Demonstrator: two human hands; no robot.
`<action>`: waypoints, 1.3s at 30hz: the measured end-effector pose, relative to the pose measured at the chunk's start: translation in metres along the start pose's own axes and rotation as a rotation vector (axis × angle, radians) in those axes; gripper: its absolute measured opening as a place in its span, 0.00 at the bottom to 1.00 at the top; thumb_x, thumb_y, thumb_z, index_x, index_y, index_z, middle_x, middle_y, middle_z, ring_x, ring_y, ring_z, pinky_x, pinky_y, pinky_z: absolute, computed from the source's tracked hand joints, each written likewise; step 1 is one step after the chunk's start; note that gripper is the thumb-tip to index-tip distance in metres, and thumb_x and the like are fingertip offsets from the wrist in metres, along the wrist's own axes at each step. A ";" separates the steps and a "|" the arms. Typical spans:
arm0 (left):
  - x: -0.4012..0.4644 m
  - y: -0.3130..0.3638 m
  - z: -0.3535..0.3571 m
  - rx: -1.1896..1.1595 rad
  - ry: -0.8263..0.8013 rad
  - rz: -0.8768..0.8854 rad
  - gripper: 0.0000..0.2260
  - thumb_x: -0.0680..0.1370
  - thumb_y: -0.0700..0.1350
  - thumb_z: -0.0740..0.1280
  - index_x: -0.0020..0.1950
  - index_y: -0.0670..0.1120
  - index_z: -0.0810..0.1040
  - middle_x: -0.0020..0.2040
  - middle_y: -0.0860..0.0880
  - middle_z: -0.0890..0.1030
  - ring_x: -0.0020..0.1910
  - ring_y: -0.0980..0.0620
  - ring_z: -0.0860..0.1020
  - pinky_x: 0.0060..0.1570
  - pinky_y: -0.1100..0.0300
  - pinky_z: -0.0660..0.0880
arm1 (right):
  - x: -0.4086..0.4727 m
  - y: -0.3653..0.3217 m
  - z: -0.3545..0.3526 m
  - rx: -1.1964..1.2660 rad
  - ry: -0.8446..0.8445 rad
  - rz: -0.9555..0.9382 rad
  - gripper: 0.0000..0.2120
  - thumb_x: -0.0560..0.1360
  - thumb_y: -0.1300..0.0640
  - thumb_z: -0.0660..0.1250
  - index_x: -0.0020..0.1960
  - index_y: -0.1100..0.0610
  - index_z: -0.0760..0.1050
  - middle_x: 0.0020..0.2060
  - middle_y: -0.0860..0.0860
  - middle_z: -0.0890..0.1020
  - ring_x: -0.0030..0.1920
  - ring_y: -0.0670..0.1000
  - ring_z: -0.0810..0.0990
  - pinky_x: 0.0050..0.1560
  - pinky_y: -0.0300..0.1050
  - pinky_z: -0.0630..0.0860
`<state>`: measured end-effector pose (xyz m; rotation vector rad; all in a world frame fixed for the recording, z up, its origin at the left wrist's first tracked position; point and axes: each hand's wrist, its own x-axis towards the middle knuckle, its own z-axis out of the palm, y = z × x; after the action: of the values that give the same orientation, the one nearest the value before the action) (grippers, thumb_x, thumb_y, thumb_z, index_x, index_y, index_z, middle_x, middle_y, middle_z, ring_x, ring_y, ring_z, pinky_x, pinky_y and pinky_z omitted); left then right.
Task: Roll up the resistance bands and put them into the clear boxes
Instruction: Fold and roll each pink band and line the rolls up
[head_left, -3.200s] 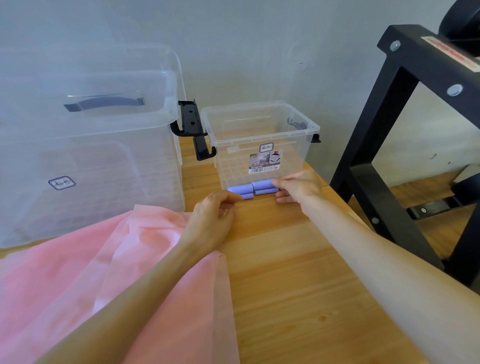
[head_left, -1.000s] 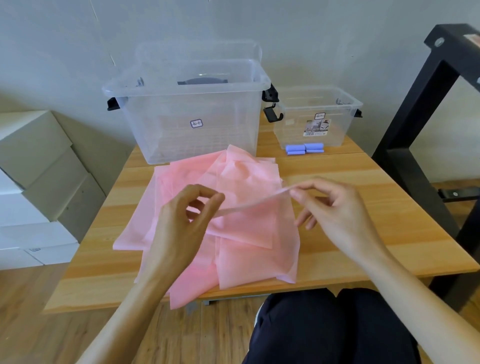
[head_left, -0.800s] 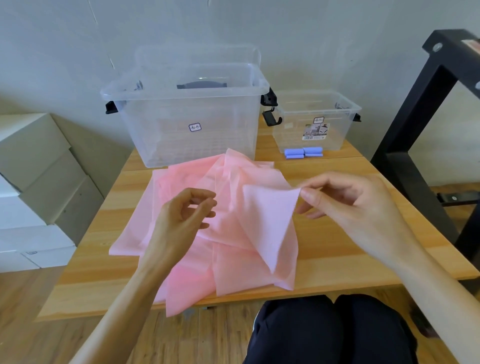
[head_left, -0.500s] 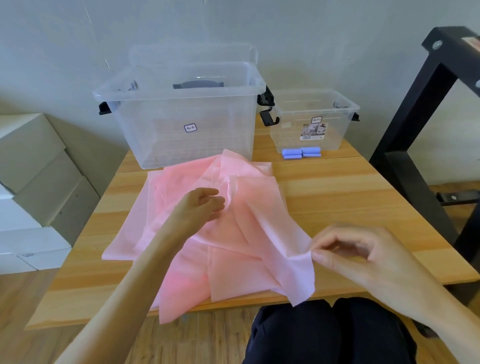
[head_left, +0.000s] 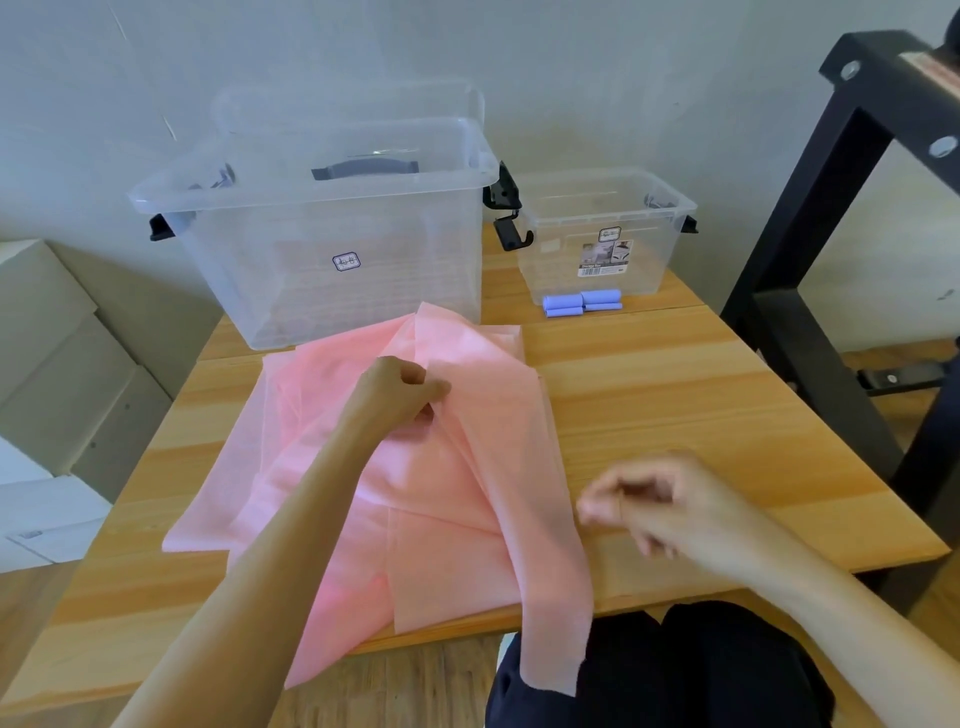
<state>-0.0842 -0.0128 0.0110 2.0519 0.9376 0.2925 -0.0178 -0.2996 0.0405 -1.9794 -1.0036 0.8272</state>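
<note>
Closest, at the near edge of the bench (head_left: 675, 395): right hand (head_left: 660, 506), blurry, fingers loosely curled, just beside the long pink band (head_left: 524, 467). Cannot tell if holding the band or nothing at all.

A bit further in, near the middle: left hand (head_left: 397, 389), fingers pinched together on a fold of the pink bands pile (head_left: 332, 467). Pile spread flat over the left half of the bench, one long strip hanging over the near edge toward the lap.

Step in hand, most likely: pulling one pink band free from the pile, not yet rolling. Next move probably needs the strip laid flat and straight, one end caught with both hands, then rolled up tight. Thin and floppy stuff, so easy to bunch up or slip.

Far edge, right side: four small blue rolls (head_left: 582, 302), already rolled, lying on the bench touching the front of the small clear box (head_left: 602, 228), not inside yet. Label on that box with a picture and a barcode; words too small to read.

Far edge, left side: big clear box (head_left: 332, 228), with a small sticker on the front; writing not readable.
</note>
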 end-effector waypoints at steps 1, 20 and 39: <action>-0.001 -0.001 -0.001 -0.076 0.007 0.004 0.11 0.76 0.43 0.70 0.42 0.35 0.81 0.36 0.46 0.84 0.39 0.49 0.84 0.50 0.54 0.80 | 0.015 0.002 -0.002 0.026 0.123 0.006 0.05 0.77 0.52 0.69 0.45 0.49 0.83 0.31 0.38 0.82 0.28 0.41 0.74 0.32 0.33 0.71; -0.083 0.012 -0.021 -0.571 -0.113 0.045 0.17 0.80 0.54 0.65 0.52 0.41 0.84 0.48 0.40 0.86 0.46 0.43 0.85 0.47 0.54 0.82 | 0.103 -0.011 0.000 0.733 0.239 0.179 0.11 0.70 0.51 0.76 0.47 0.56 0.82 0.40 0.51 0.83 0.38 0.50 0.79 0.38 0.40 0.71; -0.168 0.081 -0.082 -0.508 0.329 0.559 0.23 0.82 0.51 0.63 0.38 0.33 0.72 0.35 0.46 0.62 0.36 0.46 0.59 0.35 0.56 0.58 | -0.021 -0.116 -0.024 0.422 0.646 -0.417 0.05 0.76 0.57 0.72 0.47 0.58 0.85 0.37 0.46 0.85 0.37 0.41 0.82 0.43 0.28 0.74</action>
<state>-0.2001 -0.1126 0.1448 1.7679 0.3854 1.0765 -0.0507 -0.2782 0.1544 -1.4451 -0.7333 0.1229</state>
